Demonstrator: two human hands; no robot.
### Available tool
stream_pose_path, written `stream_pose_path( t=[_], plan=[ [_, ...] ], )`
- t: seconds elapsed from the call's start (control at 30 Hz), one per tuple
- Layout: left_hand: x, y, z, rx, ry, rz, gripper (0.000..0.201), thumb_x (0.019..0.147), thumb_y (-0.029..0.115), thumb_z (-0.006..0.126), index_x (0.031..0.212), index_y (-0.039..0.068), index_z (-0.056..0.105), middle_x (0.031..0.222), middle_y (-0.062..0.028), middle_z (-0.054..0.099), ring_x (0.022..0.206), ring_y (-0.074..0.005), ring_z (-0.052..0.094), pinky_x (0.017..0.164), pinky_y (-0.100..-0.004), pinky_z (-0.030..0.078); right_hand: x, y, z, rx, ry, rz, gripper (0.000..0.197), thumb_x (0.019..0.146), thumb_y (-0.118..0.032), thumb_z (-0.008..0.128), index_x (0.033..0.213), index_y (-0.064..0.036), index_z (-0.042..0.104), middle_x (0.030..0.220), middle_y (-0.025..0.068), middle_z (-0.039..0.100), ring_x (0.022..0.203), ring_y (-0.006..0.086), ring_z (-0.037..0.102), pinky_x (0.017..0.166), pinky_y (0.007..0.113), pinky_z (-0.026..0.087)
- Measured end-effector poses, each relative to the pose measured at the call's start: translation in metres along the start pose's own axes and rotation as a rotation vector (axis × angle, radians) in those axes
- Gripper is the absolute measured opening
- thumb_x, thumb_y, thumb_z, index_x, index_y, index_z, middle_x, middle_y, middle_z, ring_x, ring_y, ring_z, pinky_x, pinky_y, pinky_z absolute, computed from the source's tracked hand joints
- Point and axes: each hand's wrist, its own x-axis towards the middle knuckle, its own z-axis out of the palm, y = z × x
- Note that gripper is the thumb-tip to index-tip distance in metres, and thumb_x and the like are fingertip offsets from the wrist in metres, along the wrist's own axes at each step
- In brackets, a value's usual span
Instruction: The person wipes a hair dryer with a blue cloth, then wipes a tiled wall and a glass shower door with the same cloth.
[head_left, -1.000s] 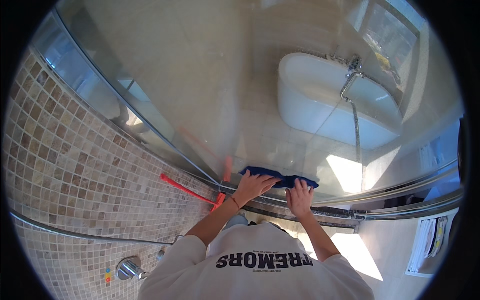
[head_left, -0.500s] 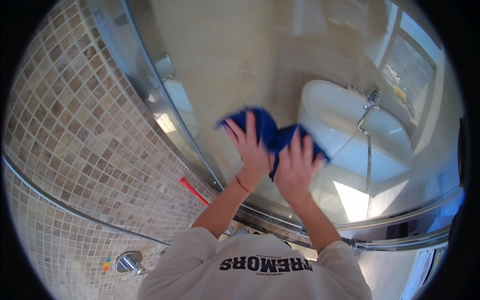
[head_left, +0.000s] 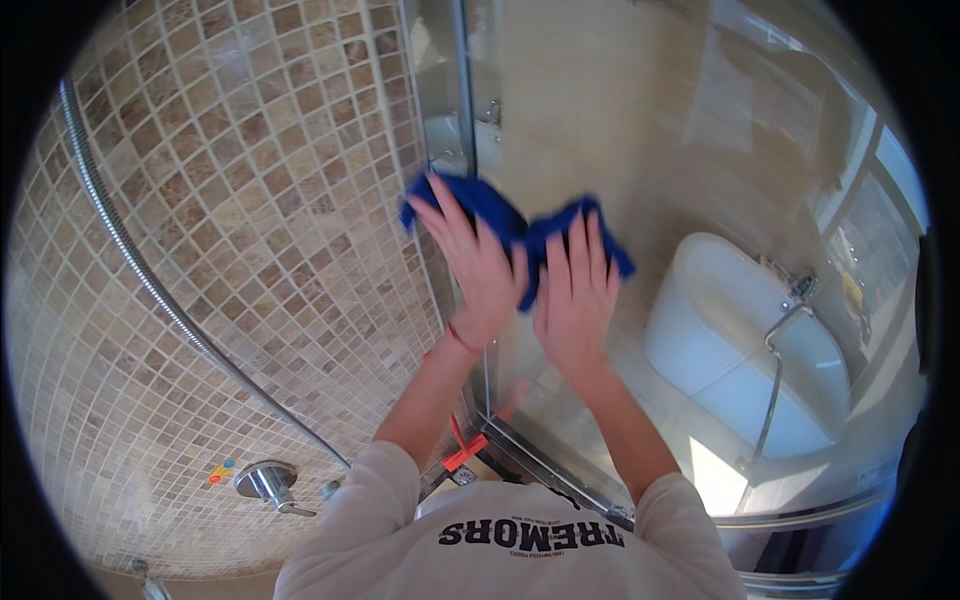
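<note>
A dark blue cloth (head_left: pixel 497 212) is spread in two folds against the shower's glass panel (head_left: pixel 620 130). My left hand (head_left: pixel 478 275) presses its left part, fingers extended over the fabric, where the glass meets the tiled wall. Close beside it, my right hand (head_left: pixel 574 310) holds the right part of the cloth with its fingers pointing up. Both arms reach forward and up, and a thin red band circles my left wrist. The cloth's left end lies by the vertical metal frame (head_left: pixel 466 90); the palms' undersides are hidden.
A mosaic-tiled wall (head_left: pixel 240 250) with a metal shower hose (head_left: pixel 170 300) and a chrome valve (head_left: pixel 268 485) rises on the left. Below my left forearm stands a red tool (head_left: pixel 465 452). Beyond the glass is a white bathtub (head_left: pixel 690 300) with a chrome tap (head_left: pixel 800 290).
My view has turned left, bringing more tiled wall into sight. Both hands have carried the cloth leftward over the glass to the metal frame. More of the red tool now shows.
</note>
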Motion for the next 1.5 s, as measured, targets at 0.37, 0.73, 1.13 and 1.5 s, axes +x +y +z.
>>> stream_pose_path(
  t=[0.37, 0.73, 1.13, 1.5],
  plan=[
    [-0.013, -0.066, 0.004, -0.27, -0.106, -0.492, 0.064, 0.102, 0.027, 0.046, 0.153, -0.002, 0.021, 0.158, -0.029, 0.018, 0.145, -0.0433, 0.022, 0.119, -0.0435, 0.02, 0.012, -0.028, 0.108, 0.179, -0.059, -0.101, 0.051, 0.086, -0.007, 0.054, 0.136, 0.003, 0.048, 0.145, 0.0248, 0.045, 0.131, 0.0358, 0.047, 0.101, 0.045, 0.039],
    [-0.083, -0.069, 0.007, -0.142, -0.181, -0.415, 0.06, 0.1, 0.014, 0.048, 0.149, -0.01, 0.022, 0.154, -0.0358, 0.017, 0.142, -0.0539, 0.018, 0.116, -0.0505, 0.024, -0.04, -0.021, 0.113, 0.023, -0.134, -0.117, 0.039, 0.088, -0.009, 0.052, 0.125, 0.0025, 0.055, 0.139, 0.0223, 0.052, 0.129, 0.0313, 0.051, 0.096, 0.042, 0.041],
    [-0.144, -0.082, 0.023, -0.257, -0.213, -0.718, 0.069, 0.099, 0.034, 0.046, 0.151, -0.006, 0.022, 0.154, -0.0386, 0.013, 0.142, -0.0513, 0.02, 0.118, -0.0484, 0.019, -0.083, -0.011, 0.137, 0.012, -0.302, -0.057, 0.028, 0.088, -0.012, 0.055, 0.112, 0.001, 0.06, 0.14, 0.0257, 0.05, 0.127, 0.0347, 0.051, 0.092, 0.048, 0.043],
    [-0.411, -0.059, -0.029, -0.155, -0.799, -0.771, 0.058, 0.091, 0.014, 0.057, 0.14, -0.01, 0.034, 0.147, -0.045, 0.015, 0.133, -0.063, 0.023, 0.118, -0.0531, 0.018, -0.287, 0.017, 0.158, -0.133, -0.835, -0.27, 0.044, 0.085, -0.017, 0.055, 0.127, -0.0055, 0.057, 0.146, 0.0102, 0.05, 0.129, 0.0171, 0.05, 0.094, 0.032, 0.041]
  ],
)
